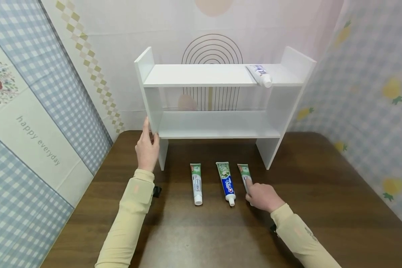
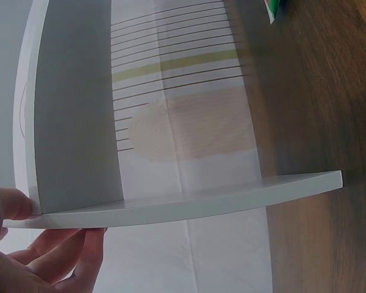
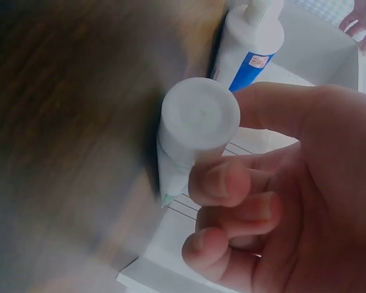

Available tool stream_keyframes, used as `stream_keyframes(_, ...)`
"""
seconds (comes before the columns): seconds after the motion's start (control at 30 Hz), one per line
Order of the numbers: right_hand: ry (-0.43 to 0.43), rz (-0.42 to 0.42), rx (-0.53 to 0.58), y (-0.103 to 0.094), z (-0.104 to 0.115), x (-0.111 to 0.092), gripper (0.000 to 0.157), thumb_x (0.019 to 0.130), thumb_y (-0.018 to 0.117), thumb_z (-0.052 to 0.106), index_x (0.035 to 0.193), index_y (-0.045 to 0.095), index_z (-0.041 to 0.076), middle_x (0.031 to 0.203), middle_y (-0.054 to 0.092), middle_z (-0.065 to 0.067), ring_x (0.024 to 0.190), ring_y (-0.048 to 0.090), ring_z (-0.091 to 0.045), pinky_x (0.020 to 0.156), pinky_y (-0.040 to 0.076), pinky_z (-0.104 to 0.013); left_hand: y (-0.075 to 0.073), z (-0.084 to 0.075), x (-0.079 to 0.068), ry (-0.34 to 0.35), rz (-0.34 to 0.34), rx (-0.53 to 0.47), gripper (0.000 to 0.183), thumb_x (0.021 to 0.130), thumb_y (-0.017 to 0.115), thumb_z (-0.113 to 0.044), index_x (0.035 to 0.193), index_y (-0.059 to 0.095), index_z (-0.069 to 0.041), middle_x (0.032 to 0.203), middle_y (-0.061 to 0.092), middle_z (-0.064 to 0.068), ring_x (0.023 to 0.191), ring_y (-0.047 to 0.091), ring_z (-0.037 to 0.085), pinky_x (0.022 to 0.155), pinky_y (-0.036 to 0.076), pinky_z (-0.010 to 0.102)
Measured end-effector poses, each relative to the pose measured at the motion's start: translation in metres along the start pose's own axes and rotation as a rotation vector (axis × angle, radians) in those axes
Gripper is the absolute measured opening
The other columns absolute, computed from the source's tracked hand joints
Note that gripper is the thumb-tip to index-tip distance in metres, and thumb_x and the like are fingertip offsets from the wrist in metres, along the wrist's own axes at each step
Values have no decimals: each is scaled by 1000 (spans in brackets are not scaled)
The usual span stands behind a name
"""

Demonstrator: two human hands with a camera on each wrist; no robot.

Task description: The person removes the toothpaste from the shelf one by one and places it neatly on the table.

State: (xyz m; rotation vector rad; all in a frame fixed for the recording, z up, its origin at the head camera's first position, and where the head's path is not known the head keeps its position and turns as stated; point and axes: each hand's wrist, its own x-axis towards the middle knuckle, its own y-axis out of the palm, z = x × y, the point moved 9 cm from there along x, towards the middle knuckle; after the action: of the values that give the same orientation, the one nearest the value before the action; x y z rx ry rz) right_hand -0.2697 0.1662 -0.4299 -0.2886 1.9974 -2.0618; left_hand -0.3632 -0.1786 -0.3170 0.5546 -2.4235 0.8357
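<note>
My left hand [image 1: 148, 149] grips the left side panel of a white two-tier shelf [image 1: 204, 76]. In the left wrist view the thumb lies on one face of the panel [image 2: 189, 210] and the fingers on the other. Three toothpaste tubes lie on the table before the shelf: a green and white one [image 1: 196, 184] at left, a green and blue one [image 1: 226, 182] in the middle, another green and white one [image 1: 244, 173] at right. My right hand [image 1: 264, 196] pinches that right tube near its white cap [image 3: 200, 113], fingers curled against its side.
A white and blue toothpaste tube [image 1: 260, 75] lies on the shelf's top board, its cap past the front edge. The shelf stands at the back of the brown wooden table [image 1: 194, 238]. Patterned cloths [image 1: 23, 123] hang behind and at both sides.
</note>
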Motion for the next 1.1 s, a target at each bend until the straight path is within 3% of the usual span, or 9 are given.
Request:
stream_keyframes(0.27, 3, 92, 44, 2, -4, 5, 48, 90, 63, 19, 127, 50, -8, 70, 62, -12, 52, 48, -16, 50, 42, -33, 1, -2, 1, 15, -9, -8, 58, 100, 50, -16, 154, 29, -25, 111, 66, 21, 90, 69, 38, 75, 52, 53)
stream_keyframes(0.33, -8, 104, 45, -5, -5, 7, 45, 90, 62, 19, 127, 53, -6, 72, 63, -12, 53, 49, -15, 50, 43, -33, 1, -2, 1, 14, -10, -6, 58, 99, 50, -16, 153, 30, -25, 110, 66, 21, 90, 69, 38, 76, 52, 53)
stream_keyframes(0.43, -29, 51, 44, -28, -6, 12, 34, 92, 59, 18, 119, 58, -1, 69, 61, -7, 53, 48, -14, 48, 41, -32, 2, -1, 0, 10, -11, -4, 58, 99, 50, -16, 153, 30, -25, 110, 66, 21, 90, 69, 39, 75, 51, 54)
stream_keyframes(0.63, 1, -259, 105, -121, -9, 16, 20, 95, 55, 19, 109, 60, 6, 58, 52, 0, 47, 45, -12, 44, 35, -29, 1, 0, -1, 3, -18, 4, 58, 100, 49, -16, 154, 29, -26, 111, 66, 21, 88, 68, 39, 73, 50, 54)
stream_keyframes(0.8, 6, -644, 148, -209, -4, 2, 29, 92, 58, 12, 119, 59, 2, 75, 65, -10, 60, 57, -22, 49, 43, -35, -1, 1, -3, -4, -6, 9, 58, 101, 48, -17, 154, 28, -24, 110, 65, 21, 89, 68, 39, 74, 50, 54)
stream_keyframes(0.93, -26, -941, 155, -263, 1, -11, 36, 90, 59, 7, 124, 57, -2, 90, 64, -19, 78, 58, -32, 59, 45, -41, 0, 3, -4, -17, 9, 12, 58, 101, 48, -16, 154, 27, -25, 110, 65, 21, 90, 69, 38, 73, 50, 53)
stream_keyframes(1.03, 6, -1022, 133, -288, 0, -9, 41, 92, 58, 14, 130, 52, 0, 95, 61, -22, 78, 54, -33, 59, 40, -40, 1, 3, -3, -19, 20, 2, 59, 101, 48, -17, 154, 26, -27, 112, 65, 21, 91, 69, 38, 75, 51, 53)
stream_keyframes(1.1, 64, -993, 124, -298, -3, -1, 47, 94, 57, 22, 137, 48, 6, 99, 59, -23, 77, 51, -34, 58, 37, -41, 1, 2, -2, -19, 25, -5, 59, 101, 47, -18, 155, 25, -28, 113, 65, 21, 93, 69, 38, 76, 51, 53)
